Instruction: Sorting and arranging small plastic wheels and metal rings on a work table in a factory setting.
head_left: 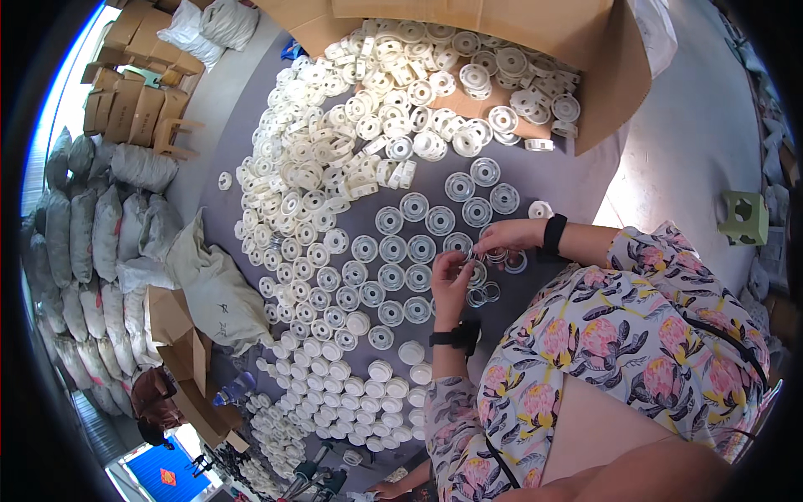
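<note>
Both of my hands meet above the grey table, over rows of round discs with shiny silver rings (419, 248). My right hand (512, 236) is closed around a few thin shiny rings (497, 255). Close against it, my left hand (450, 283) pinches with thumb and forefinger; what lies between those fingertips is too small to make out. Two loose shiny rings (477, 298) lie on the table just below the hands. A single white disc (540, 209) sits beyond my right wrist. Each wrist wears a black band.
A large heap of white wheel-like parts (309, 159) spills from an open cardboard box (615, 75). Stacked white caps (368, 393) fill the near left. Another person's hand (386, 490) shows at the bottom edge. Full sacks (104, 226) and a green stool (743, 217) stand around.
</note>
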`<state>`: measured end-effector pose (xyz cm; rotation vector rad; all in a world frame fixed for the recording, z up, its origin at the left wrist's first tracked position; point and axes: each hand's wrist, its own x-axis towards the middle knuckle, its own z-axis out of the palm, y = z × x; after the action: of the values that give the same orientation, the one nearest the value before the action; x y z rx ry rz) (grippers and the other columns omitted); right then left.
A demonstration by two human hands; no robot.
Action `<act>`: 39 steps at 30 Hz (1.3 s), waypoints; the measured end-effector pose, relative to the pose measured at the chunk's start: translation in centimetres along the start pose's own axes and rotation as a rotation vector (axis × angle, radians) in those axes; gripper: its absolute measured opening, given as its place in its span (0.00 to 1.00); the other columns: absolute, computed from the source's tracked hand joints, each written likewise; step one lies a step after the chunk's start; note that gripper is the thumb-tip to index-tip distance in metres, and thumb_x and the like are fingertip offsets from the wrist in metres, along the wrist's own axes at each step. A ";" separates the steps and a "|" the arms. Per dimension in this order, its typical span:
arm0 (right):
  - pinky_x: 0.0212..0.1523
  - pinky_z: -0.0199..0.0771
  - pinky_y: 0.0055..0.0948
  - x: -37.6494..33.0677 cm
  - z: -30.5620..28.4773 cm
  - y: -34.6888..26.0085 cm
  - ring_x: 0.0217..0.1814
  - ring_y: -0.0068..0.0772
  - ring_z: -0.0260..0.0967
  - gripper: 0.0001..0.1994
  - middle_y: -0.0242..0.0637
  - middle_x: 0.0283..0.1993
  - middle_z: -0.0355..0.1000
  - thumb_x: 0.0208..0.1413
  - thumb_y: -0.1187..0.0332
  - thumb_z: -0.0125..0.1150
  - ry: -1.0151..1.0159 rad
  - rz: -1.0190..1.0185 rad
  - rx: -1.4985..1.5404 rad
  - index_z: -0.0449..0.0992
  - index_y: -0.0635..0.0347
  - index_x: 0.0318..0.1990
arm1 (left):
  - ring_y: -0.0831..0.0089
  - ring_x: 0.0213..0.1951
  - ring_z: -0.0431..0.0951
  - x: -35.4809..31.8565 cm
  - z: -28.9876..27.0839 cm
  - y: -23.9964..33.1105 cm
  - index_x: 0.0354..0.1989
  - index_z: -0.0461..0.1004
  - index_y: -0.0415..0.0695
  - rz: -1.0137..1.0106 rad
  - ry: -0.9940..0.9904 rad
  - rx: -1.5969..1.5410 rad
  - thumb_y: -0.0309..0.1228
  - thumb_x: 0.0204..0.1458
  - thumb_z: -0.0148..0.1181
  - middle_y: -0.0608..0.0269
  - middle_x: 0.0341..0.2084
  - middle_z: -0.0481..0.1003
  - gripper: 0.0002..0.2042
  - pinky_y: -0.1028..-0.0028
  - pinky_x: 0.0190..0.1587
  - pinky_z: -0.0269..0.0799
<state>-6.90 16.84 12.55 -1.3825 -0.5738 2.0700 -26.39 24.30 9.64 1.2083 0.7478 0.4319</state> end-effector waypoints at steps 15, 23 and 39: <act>0.23 0.70 0.24 -0.1 2.0 -3.2 0.23 0.24 0.67 0.12 0.30 0.32 0.68 0.55 0.56 0.52 0.081 -0.034 0.490 0.70 0.55 0.37 | 0.78 0.37 0.71 1.4 -2.0 7.1 0.26 0.68 0.38 0.399 -0.159 0.482 0.18 0.42 0.62 0.56 0.45 0.70 0.07 0.81 0.34 0.67; 0.37 0.67 0.23 2.7 4.9 -6.9 0.37 0.29 0.66 0.12 0.31 0.37 0.65 0.47 0.62 0.63 0.424 -0.862 -0.483 0.69 0.55 0.35 | 0.77 0.35 0.72 0.7 -3.0 4.2 0.39 0.69 0.44 -0.210 0.165 -0.668 0.38 0.58 0.47 0.65 0.34 0.73 0.11 0.74 0.36 0.68; 0.38 0.69 0.33 -0.3 4.4 0.7 0.40 0.40 0.66 0.10 0.37 0.38 0.65 0.45 0.65 0.59 0.366 -0.782 -0.946 0.70 0.54 0.35 | 0.80 0.27 0.66 5.1 -15.2 2.9 0.34 0.67 0.42 0.067 0.779 0.093 0.36 0.49 0.60 0.67 0.27 0.68 0.12 0.80 0.29 0.63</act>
<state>-11.01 15.99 13.94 -1.5670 -1.7172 0.8746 -33.52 38.87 8.45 1.1459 1.4023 0.9564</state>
